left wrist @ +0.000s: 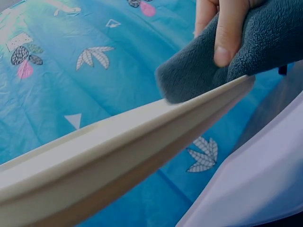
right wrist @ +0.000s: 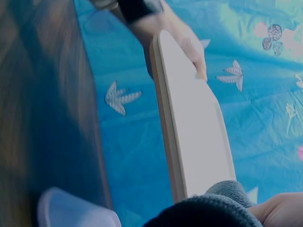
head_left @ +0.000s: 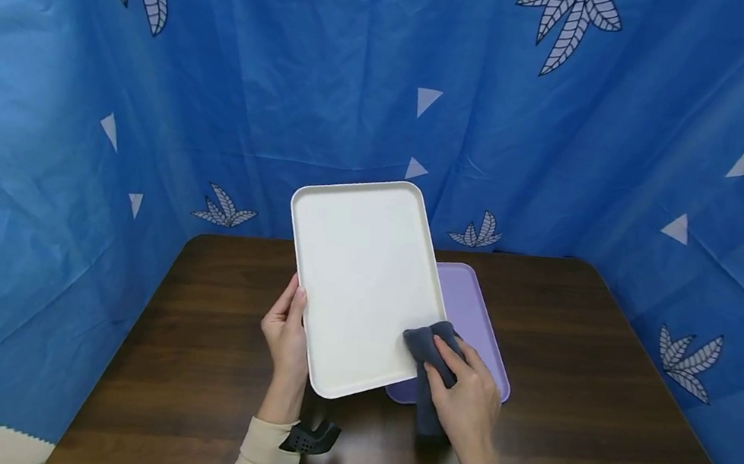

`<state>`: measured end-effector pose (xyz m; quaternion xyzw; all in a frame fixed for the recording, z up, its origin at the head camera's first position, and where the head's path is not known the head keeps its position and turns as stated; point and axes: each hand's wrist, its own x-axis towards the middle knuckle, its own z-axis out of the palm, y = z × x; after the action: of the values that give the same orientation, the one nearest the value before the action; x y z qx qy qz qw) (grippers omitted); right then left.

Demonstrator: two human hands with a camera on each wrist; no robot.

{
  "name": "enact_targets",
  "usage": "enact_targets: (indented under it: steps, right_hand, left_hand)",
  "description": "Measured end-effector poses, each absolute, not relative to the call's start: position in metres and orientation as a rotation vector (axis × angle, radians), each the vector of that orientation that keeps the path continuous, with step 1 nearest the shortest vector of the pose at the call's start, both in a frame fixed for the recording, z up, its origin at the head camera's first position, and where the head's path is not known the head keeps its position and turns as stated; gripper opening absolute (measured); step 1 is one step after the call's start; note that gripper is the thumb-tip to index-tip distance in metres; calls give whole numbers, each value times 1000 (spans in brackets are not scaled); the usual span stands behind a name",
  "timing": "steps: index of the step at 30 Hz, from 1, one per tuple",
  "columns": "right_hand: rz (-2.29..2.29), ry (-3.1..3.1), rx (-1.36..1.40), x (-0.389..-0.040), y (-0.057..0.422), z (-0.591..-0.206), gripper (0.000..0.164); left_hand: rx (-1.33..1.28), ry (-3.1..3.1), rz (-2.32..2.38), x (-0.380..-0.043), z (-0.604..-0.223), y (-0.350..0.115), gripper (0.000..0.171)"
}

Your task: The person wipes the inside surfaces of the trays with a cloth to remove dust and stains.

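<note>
A white rectangular tray (head_left: 363,277) with rounded corners is held up and tilted above the table. My left hand (head_left: 287,333) grips its left edge, the thumb at the rim and the other fingers partly hidden by the tray. My right hand (head_left: 470,396) pinches a folded dark grey-blue cloth (head_left: 427,342) against the tray's right side near the lower corner. Part of the cloth hangs down below. In the left wrist view the fluffy cloth (left wrist: 189,75) meets the tray's rim (left wrist: 128,125). The right wrist view shows the left hand (right wrist: 177,40) at the tray's far end.
A purple tray (head_left: 473,312) lies on the dark wooden table (head_left: 571,362), partly covered by the white tray. Blue patterned curtains (head_left: 335,67) enclose the table at the back and sides. Black wrist devices (head_left: 310,437) sit at both wrists.
</note>
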<state>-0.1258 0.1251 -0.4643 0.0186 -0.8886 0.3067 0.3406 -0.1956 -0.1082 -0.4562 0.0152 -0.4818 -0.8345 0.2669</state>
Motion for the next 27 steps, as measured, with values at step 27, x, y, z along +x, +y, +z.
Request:
enact_targets:
  steps: [27]
  right_hand:
    - [859, -2432, -346, -188, 296, -463, 43]
  left_hand:
    - [443, -1662, -2161, -202, -483, -206, 49]
